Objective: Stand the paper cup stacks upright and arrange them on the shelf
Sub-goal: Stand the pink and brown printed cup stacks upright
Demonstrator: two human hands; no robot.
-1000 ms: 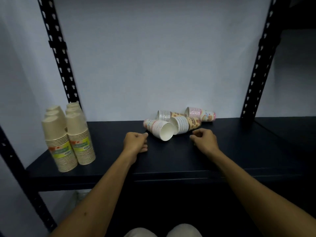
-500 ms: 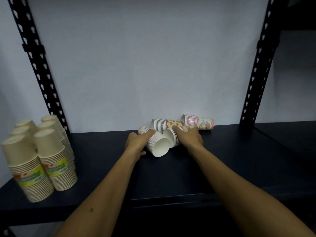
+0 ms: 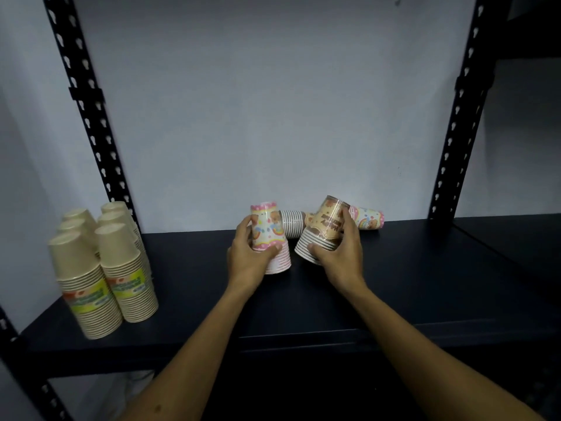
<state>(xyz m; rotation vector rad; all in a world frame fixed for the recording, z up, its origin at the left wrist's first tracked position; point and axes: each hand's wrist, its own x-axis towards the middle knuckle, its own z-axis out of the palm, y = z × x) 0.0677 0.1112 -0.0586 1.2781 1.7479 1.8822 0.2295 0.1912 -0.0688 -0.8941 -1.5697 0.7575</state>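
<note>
My left hand (image 3: 247, 256) grips a pink-and-white printed cup stack (image 3: 268, 235) that stands upside down and nearly upright on the dark shelf (image 3: 303, 299). My right hand (image 3: 340, 250) grips a brown printed cup stack (image 3: 323, 229), tilted with its rims low and its base leaning up to the right. Behind them two more stacks lie on their sides against the wall: a brown-banded stack (image 3: 293, 223) and a pink printed stack (image 3: 368, 220).
Several tan cup stacks (image 3: 106, 268) with yellow-green labels stand upside down at the shelf's left end. Black perforated uprights (image 3: 91, 123) (image 3: 458, 117) frame the bay. A white wall closes the back. Another dark shelf (image 3: 522, 235) continues to the right.
Both hands reached from the shelf front to the lying stacks and took hold. The left stack is now tipped upright; the right one is raised to a tilt.
</note>
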